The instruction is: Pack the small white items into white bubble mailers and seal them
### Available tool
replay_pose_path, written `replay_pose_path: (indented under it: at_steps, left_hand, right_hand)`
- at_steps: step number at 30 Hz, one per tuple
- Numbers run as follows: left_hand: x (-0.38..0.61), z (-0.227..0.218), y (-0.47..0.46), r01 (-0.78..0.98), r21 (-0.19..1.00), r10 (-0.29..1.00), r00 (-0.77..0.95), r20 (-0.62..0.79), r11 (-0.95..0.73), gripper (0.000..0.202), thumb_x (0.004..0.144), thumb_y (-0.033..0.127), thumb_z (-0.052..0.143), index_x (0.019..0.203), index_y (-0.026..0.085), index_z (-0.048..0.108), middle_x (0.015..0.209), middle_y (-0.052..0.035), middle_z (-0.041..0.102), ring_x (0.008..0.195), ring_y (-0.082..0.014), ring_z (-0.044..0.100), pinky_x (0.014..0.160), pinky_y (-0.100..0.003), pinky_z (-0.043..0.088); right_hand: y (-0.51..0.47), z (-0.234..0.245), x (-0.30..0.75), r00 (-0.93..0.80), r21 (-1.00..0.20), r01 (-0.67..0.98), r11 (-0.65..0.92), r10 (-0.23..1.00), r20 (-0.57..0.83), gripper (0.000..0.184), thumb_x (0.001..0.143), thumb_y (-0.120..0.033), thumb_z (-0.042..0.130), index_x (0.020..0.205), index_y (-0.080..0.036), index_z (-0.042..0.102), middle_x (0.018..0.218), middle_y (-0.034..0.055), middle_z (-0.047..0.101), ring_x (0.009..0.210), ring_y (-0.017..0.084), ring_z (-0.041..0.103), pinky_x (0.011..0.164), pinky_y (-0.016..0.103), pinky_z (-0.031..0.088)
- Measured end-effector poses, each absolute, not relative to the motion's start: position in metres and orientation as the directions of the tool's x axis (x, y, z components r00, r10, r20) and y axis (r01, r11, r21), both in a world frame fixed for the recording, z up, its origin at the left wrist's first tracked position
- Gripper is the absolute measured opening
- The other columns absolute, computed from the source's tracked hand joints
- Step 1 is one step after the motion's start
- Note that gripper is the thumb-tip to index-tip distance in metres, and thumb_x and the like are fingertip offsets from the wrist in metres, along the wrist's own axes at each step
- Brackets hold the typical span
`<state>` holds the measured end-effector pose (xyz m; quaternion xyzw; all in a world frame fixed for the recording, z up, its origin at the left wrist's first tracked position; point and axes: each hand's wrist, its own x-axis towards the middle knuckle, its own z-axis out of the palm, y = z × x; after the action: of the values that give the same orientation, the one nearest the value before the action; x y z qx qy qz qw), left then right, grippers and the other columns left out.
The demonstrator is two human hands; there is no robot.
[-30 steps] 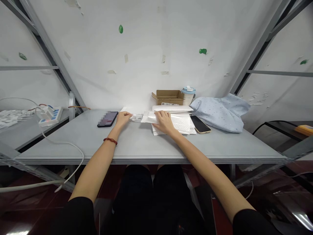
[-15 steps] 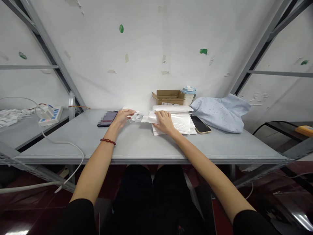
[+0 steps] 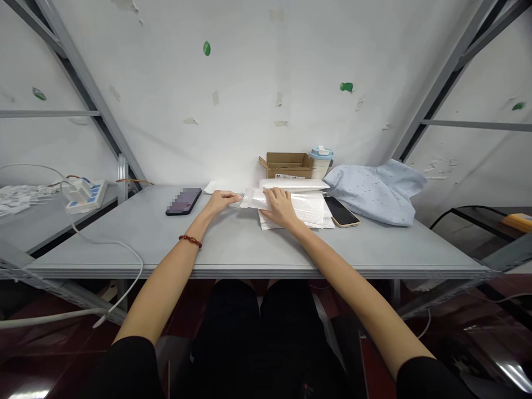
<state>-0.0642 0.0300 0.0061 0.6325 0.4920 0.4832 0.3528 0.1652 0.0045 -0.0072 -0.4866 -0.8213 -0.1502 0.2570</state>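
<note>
A stack of white bubble mailers (image 3: 310,209) lies on the grey table (image 3: 249,244) toward the back. My right hand (image 3: 279,208) rests on the top mailer, fingers curled over its left part. My left hand (image 3: 222,201) pinches the left end of that mailer, the open flap (image 3: 248,199), fingers pressed together. A red bead bracelet (image 3: 190,240) sits on my left wrist.
A dark phone (image 3: 184,200) lies left of my hands, another phone (image 3: 341,211) right of the stack. Behind stand a small cardboard box (image 3: 286,164), a lidded cup (image 3: 320,160) and a pale blue cloth (image 3: 376,191). A power strip (image 3: 85,195) with white cable sits on the left shelf.
My left hand moved right, from a small white thing near the dark phone to the left end of the top mailer. My right hand stayed on the stack.
</note>
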Motion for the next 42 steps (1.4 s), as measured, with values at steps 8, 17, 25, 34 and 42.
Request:
replay_pose_path:
  at_steps: [8, 17, 25, 34, 42]
  left_hand:
    - [-0.051, -0.004, 0.035, 0.347, 0.862, 0.929, 0.103, 0.356, -0.369, 0.035, 0.054, 0.050, 0.082, 0.072, 0.020, 0.080, 0.097, -0.0095, 0.072, 0.094, -0.0254, 0.061, 0.084, -0.035, 0.046]
    - [-0.034, -0.001, 0.024, 0.274, 0.891, 0.925, 0.222, 0.308, -0.363, 0.015, 0.055, 0.034, 0.068, 0.053, 0.018, 0.070, 0.060, 0.0004, 0.057, 0.060, -0.0139, 0.049, 0.058, -0.027, 0.040]
    - [-0.023, 0.004, 0.015, 0.285, 0.906, 0.946, 0.175, 0.273, -0.314, 0.020, 0.057, 0.031, 0.065, 0.044, 0.016, 0.063, 0.045, 0.0034, 0.044, 0.050, -0.0104, 0.040, 0.048, -0.023, 0.030]
    - [-0.027, 0.004, 0.021, 0.282, 0.891, 0.934, 0.071, 0.350, -0.355, 0.018, 0.057, 0.034, 0.074, 0.060, 0.016, 0.074, 0.061, -0.0006, 0.065, 0.072, -0.0201, 0.061, 0.064, -0.027, 0.045]
    - [-0.034, 0.009, 0.021, 0.077, 0.966, 0.969, -0.012, 0.248, -0.247, 0.033, 0.047, 0.036, 0.085, 0.072, 0.016, 0.076, 0.071, -0.0042, 0.071, 0.065, -0.0167, 0.059, 0.063, -0.031, 0.047]
  right_hand:
    - [0.005, -0.008, 0.165, -0.415, 0.015, 0.869, 0.495, 0.712, 0.566, 0.048, 0.087, -0.032, 0.068, 0.129, -0.014, 0.052, 0.125, 0.0165, 0.055, 0.114, 0.032, 0.045, 0.096, 0.041, 0.032]
    - [0.000, -0.007, 0.159, -0.531, 0.083, 0.806, 0.586, 0.654, 0.539, 0.048, 0.084, -0.025, 0.068, 0.128, -0.013, 0.052, 0.124, 0.0156, 0.055, 0.114, 0.031, 0.046, 0.095, 0.038, 0.032]
    - [-0.002, -0.007, 0.155, -0.585, 0.148, 0.774, 0.615, 0.607, 0.538, 0.043, 0.087, -0.025, 0.065, 0.126, -0.012, 0.053, 0.122, 0.0165, 0.057, 0.112, 0.031, 0.047, 0.092, 0.038, 0.033]
    - [-0.008, -0.003, 0.155, -0.603, 0.234, 0.777, 0.584, 0.587, 0.540, 0.049, 0.085, -0.020, 0.061, 0.132, -0.009, 0.049, 0.129, 0.0198, 0.054, 0.117, 0.034, 0.044, 0.098, 0.044, 0.029]
    - [-0.008, -0.001, 0.156, -0.510, 0.200, 0.846, 0.494, 0.641, 0.573, 0.058, 0.084, -0.012, 0.051, 0.141, -0.009, 0.044, 0.142, 0.0219, 0.046, 0.129, 0.035, 0.038, 0.106, 0.053, 0.027]
